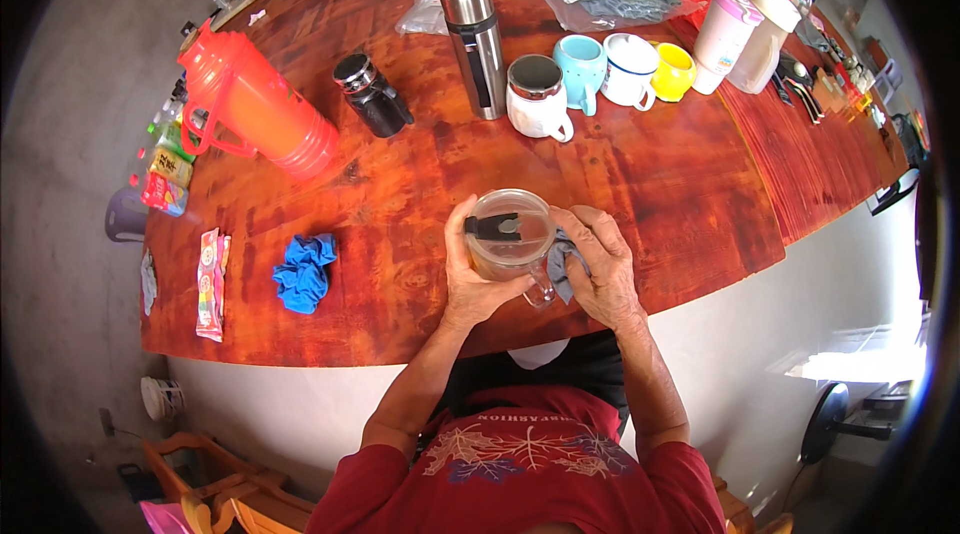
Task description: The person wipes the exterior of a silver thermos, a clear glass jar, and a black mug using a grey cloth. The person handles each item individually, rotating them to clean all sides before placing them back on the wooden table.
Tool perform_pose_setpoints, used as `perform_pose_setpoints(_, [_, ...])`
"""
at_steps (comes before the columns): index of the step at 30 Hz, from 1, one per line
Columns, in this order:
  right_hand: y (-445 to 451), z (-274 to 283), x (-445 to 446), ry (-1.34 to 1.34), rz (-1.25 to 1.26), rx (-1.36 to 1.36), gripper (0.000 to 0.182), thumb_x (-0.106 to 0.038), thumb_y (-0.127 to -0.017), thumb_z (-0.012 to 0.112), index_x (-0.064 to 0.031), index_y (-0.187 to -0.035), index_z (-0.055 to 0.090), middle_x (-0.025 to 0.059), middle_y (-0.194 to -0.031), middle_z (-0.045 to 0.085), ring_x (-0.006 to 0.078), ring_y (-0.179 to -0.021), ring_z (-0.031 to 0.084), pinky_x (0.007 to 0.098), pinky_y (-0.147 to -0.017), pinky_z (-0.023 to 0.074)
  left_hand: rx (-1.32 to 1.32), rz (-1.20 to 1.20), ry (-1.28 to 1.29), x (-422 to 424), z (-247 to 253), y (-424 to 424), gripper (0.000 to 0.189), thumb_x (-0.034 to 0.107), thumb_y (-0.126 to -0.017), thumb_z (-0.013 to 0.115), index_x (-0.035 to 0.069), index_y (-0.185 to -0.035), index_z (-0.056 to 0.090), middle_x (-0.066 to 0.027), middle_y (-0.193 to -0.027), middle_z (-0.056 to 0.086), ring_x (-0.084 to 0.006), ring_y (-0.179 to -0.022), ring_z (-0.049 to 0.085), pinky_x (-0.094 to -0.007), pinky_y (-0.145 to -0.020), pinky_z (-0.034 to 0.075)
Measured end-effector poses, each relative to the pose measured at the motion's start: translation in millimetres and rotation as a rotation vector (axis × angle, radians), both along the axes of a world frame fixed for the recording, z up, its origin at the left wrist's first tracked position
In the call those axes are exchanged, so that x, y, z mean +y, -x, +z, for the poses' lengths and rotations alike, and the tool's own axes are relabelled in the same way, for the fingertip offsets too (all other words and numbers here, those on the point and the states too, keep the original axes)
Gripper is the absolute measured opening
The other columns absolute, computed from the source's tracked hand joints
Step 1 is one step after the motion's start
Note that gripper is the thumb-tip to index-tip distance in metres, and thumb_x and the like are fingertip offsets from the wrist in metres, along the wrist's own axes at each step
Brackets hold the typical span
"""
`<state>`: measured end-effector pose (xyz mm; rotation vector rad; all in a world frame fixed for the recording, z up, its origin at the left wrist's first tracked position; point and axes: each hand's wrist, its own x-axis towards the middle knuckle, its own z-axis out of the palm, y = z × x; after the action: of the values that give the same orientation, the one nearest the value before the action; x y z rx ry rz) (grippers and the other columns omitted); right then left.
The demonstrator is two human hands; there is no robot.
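A clear lidded mug (517,256) with a black flip tab on its lid is just above the near edge of the wooden table (390,324). Around its left side and front curls my left hand (472,271), holding it. A grey cloth (559,264) is gripped by my right hand (600,256), whose fingertips are at the mug's right side near the handle. Whether the mug's base touches the table is hidden. A crumpled blue cloth (305,273) lies to the left, beside a long pink and white packet (210,285).
Behind stand a red thermos jug (259,106), a black lidded mug (373,95), a steel flask (478,46), a white lidded mug (538,102), a light blue mug (580,68), a white enamel mug (628,72), a yellow mug (673,72) and a pink tumbler (724,38).
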<state>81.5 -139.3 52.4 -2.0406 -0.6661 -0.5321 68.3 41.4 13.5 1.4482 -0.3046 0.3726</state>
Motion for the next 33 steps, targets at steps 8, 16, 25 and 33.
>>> perform_pose_setpoints(8, [-12.2,-15.8,12.7,0.042,-0.01,-0.04,0.057,0.006,-0.067,0.053,-0.0047,-0.123,0.058,0.0145,-0.108,0.059,0.0325,-0.088,0.055,0.0386,-0.08,0.0482,-0.016,0.068,0.039,-1.9,-19.6,-8.0,0.097,-0.002,-0.057,0.083,0.009,-0.135,0.026,-0.01,-0.126,0.044,-0.0212,-0.117,0.049,-0.0364,-0.098,0.044])
perform_pose_setpoints(16, [-28.1,-15.9,30.1,-0.125,0.01,0.153,0.056,0.009,-0.071,0.05,-0.0026,-0.125,0.055,0.0156,-0.106,0.059,0.0298,-0.09,0.057,0.0365,-0.081,0.0485,0.029,0.122,0.131,7.2,-15.3,-27.0,0.11,-0.002,-0.058,0.083,0.009,-0.144,0.014,-0.0114,-0.13,0.045,-0.0222,-0.118,0.05,-0.0379,-0.098,0.045])
perform_pose_setpoints(25, [-41.2,-14.8,44.7,-0.294,0.279,0.782,0.059,0.005,-0.075,0.054,-0.0034,-0.132,0.041,0.0106,-0.094,0.062,0.0136,-0.084,0.06,0.0272,-0.076,0.0495,-0.018,0.344,0.015,39.9,-24.7,-89.6,0.101,0.006,-0.059,0.085,0.005,-0.139,0.024,-0.0108,-0.131,0.041,-0.021,-0.12,0.046,-0.0351,-0.1,0.041])
perform_pose_setpoints(33, [-90.5,-27.7,81.9,-0.546,0.238,0.775,0.054,0.011,-0.077,0.05,-0.0062,-0.128,0.046,0.0074,-0.103,0.059,0.0124,-0.096,0.057,0.0242,-0.083,0.0461,-0.109,0.387,-0.052,49.1,-28.0,-138.0,0.106,0.006,-0.055,0.089,0.005,-0.137,0.023,-0.0121,-0.132,0.038,-0.022,-0.123,0.043,-0.0361,-0.102,0.041])
